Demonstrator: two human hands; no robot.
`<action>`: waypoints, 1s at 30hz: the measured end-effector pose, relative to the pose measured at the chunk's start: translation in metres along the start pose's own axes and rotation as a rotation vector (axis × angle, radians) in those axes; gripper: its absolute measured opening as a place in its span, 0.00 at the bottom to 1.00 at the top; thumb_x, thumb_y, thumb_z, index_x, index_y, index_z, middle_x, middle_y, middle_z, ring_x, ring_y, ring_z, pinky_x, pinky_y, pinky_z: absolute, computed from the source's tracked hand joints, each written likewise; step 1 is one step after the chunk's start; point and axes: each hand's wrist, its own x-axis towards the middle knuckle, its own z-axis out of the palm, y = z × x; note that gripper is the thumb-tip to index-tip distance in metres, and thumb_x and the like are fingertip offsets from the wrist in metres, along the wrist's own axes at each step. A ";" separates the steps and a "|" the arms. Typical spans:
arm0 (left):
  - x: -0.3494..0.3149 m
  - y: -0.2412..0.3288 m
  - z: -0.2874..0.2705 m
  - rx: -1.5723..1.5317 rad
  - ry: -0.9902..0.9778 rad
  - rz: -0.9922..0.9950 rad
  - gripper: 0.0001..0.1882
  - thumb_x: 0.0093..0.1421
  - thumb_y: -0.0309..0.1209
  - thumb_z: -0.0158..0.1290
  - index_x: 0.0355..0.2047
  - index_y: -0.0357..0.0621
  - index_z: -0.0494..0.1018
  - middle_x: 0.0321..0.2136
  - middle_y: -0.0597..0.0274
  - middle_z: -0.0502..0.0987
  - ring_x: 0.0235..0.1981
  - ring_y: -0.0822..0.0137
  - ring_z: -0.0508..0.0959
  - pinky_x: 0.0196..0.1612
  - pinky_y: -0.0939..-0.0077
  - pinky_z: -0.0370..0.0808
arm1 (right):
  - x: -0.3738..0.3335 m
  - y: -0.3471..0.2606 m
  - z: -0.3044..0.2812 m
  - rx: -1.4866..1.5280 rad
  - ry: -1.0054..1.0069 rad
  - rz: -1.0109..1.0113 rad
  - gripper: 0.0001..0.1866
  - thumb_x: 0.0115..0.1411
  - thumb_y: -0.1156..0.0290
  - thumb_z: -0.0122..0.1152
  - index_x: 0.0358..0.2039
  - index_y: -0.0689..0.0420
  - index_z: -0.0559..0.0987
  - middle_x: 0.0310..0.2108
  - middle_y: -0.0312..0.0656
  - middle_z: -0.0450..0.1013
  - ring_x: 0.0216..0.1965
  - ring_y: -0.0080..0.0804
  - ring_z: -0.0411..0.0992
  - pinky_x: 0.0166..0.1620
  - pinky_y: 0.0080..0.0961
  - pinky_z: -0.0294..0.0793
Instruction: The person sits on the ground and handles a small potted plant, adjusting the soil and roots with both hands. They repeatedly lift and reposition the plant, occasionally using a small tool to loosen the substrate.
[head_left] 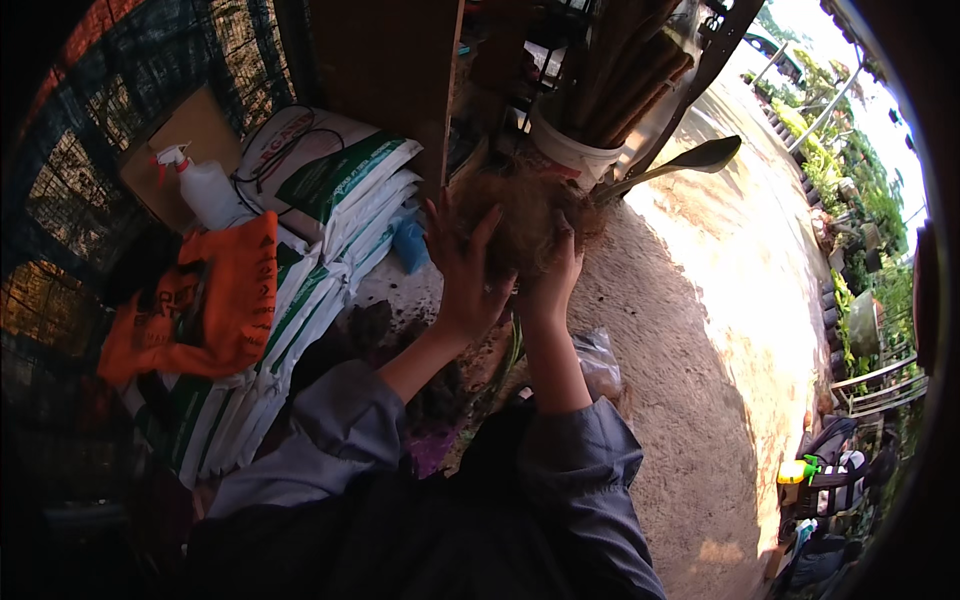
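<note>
- Stacked white-and-green sacks (300, 300) fill the left of the frame, an orange cloth (215, 300) draped over them.
- At upper centre I hold a brown fibrous clump (525, 215); it looks half-shaped at most.
- My left hand (462, 268) and right hand (552, 285) cup it, fingers spread around it.
- Its underside is hidden, and the white bucket (572, 150) behind is partly covered.

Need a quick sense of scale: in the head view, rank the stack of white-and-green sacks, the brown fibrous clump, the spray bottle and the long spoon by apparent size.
1. Stack of white-and-green sacks
2. Brown fibrous clump, held in both hands, close to the camera, so its rank is unsure
3. Long spoon and spray bottle look about alike
</note>
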 end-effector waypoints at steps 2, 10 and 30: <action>0.001 -0.001 0.000 -0.103 -0.003 -0.048 0.35 0.58 0.56 0.40 0.61 0.52 0.52 0.63 0.42 0.35 0.65 0.48 0.33 0.62 0.46 0.36 | 0.001 0.001 0.003 0.223 0.026 0.084 0.24 0.56 0.71 0.55 0.53 0.62 0.63 0.50 0.45 0.65 0.52 0.34 0.64 0.54 0.29 0.64; 0.005 -0.007 -0.005 -0.309 -0.067 -0.240 0.34 0.63 0.51 0.35 0.63 0.46 0.46 0.64 0.48 0.30 0.65 0.52 0.32 0.63 0.54 0.37 | 0.006 0.013 0.008 -0.029 0.051 -0.098 0.24 0.57 0.67 0.53 0.53 0.62 0.62 0.50 0.45 0.64 0.52 0.36 0.64 0.53 0.32 0.65; -0.036 -0.008 0.023 -1.088 -0.416 -0.548 0.61 0.48 0.67 0.46 0.61 0.50 0.16 0.64 0.54 0.23 0.66 0.59 0.30 0.64 0.64 0.35 | 0.021 -0.002 -0.013 0.644 -0.305 0.222 0.27 0.61 0.56 0.42 0.56 0.58 0.61 0.54 0.47 0.62 0.55 0.41 0.61 0.57 0.40 0.61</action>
